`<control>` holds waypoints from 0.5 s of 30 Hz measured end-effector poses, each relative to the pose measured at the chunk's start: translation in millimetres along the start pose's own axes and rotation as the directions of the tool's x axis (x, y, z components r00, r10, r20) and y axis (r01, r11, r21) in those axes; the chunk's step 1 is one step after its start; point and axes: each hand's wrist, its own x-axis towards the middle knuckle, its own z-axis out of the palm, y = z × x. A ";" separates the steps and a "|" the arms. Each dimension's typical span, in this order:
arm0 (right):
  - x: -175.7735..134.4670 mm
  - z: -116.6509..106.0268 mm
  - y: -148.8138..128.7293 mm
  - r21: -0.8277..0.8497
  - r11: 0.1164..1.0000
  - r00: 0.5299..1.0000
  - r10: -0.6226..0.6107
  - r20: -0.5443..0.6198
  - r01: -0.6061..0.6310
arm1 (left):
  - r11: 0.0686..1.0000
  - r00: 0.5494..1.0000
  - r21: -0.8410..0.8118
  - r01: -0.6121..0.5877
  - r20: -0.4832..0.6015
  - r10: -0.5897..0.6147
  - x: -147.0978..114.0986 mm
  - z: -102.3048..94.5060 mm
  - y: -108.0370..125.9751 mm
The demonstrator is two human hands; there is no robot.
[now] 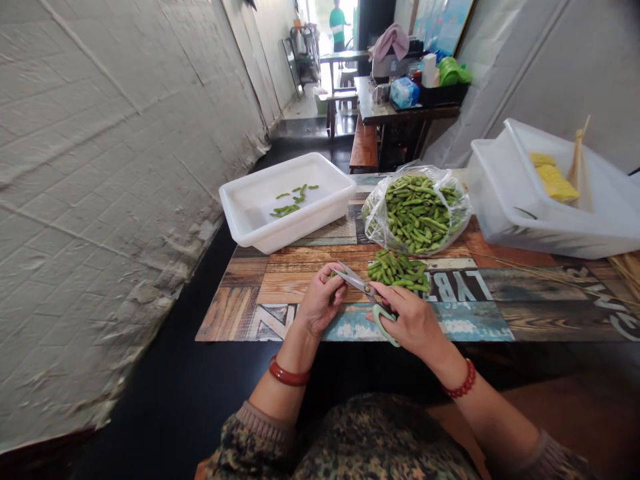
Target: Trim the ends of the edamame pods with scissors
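Note:
My left hand (323,297) pinches a green edamame pod (339,273), mostly hidden by the fingers. Around the handles of a pair of scissors (356,281) with pale green grips, my right hand (407,317) is closed. The blades point left and reach the pod at my left fingertips. Just beyond the scissors lies a small heap of edamame pods (397,270) on the table. Behind it stands an open clear plastic bag (376,212) full of pods. To the left, a white plastic tub (295,235) has several pods on its bottom.
At the right, nested white tubs (505,193) hold yellow packets (555,179) and a bundle of sticks (580,163). Thin sticks lie on the wood-patterned table (290,273). A pale wall (100,200) runs along the left. Farther back are another table (373,110), a bench and a standing person (339,27).

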 end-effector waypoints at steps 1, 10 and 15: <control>0.2 1.2 0.5 0.002 1.000 1.000 -0.005 0.000 0.005 | 1.000 1.000 0.001 -0.004 -0.004 0.004 0.2 -0.5 -0.5; 1.7 5.1 5.4 0.079 0.993 0.994 -0.078 -0.072 0.084 | 0.998 0.999 0.057 0.016 0.042 -0.019 1.9 -2.4 -1.5; 7.5 0.9 14.4 0.375 0.914 0.902 0.286 -0.323 -0.156 | 1.000 0.998 -0.020 0.019 0.060 -0.017 4.5 -2.0 2.2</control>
